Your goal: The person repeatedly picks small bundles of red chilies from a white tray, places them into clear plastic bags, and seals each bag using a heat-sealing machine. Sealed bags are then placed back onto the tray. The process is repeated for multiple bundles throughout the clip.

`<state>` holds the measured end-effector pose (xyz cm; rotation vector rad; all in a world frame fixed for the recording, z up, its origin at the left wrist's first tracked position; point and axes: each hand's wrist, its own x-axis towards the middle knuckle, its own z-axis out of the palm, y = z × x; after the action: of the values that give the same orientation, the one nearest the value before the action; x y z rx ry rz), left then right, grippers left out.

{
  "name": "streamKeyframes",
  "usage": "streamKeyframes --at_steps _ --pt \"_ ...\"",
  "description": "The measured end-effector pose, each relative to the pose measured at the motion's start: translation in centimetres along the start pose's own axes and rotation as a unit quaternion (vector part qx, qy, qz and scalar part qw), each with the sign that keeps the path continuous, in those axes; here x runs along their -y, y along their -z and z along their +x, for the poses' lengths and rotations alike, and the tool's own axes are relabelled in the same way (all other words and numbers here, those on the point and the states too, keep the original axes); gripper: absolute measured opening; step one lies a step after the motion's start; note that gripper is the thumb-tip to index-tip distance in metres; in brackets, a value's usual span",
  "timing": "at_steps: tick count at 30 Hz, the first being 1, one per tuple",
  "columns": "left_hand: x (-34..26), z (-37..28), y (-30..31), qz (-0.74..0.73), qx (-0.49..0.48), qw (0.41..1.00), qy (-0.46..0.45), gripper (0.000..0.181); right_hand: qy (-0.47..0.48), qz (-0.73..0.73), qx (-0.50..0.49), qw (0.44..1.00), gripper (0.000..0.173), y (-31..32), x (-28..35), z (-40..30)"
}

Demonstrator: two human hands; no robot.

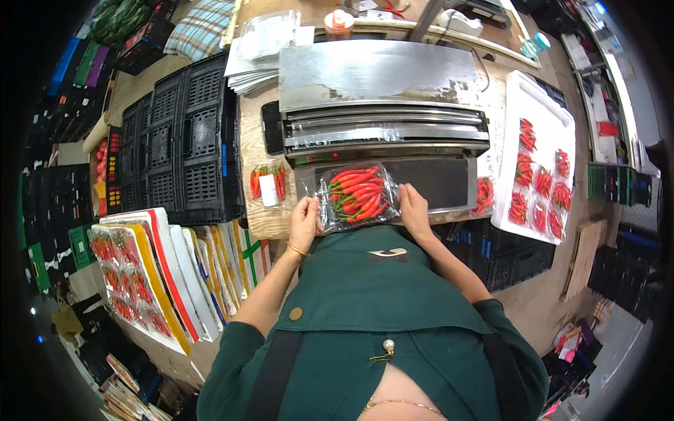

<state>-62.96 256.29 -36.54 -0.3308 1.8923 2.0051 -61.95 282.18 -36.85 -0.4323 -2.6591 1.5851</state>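
Note:
A tray of red chilli peppers (360,192) with green stems lies under clear plastic film, close in front of me. My left hand (305,214) grips the film at the pack's left side. On the opposite side, my right hand (413,208) pinches the film's right edge. Beneath the pack is the dark plate (447,181) of a metal film-wrapping machine (379,73). Its roller bars (384,126) run across just beyond the pack, and a small red light glows on its front.
A white foam box (537,210) holding several chilli packs stands at right. Chillies with a white label roll (268,189) lie left, near a black phone (272,128). Stacked black crates (184,131) and foam boxes (137,279) flank the wooden table (263,223). One chilli pack (483,194) lies beside the plate.

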Motion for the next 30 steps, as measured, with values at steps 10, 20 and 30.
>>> streamKeyframes --at_steps 10,20,30 --pt "5.2 -4.8 2.6 -0.021 -0.118 0.984 0.131 0.022 -0.043 -0.054 0.01 0.998 0.03 4.2 -7.4 -6.8" --pt "1.1 -1.7 -5.1 -0.027 0.26 0.961 -0.095 0.026 0.092 0.241 0.438 0.861 0.032 -1.7 0.5 -5.7" --pt "-9.4 -6.8 -13.9 -0.229 0.557 0.78 0.171 0.029 0.027 0.468 0.278 0.838 0.032 12.6 9.7 -2.7"
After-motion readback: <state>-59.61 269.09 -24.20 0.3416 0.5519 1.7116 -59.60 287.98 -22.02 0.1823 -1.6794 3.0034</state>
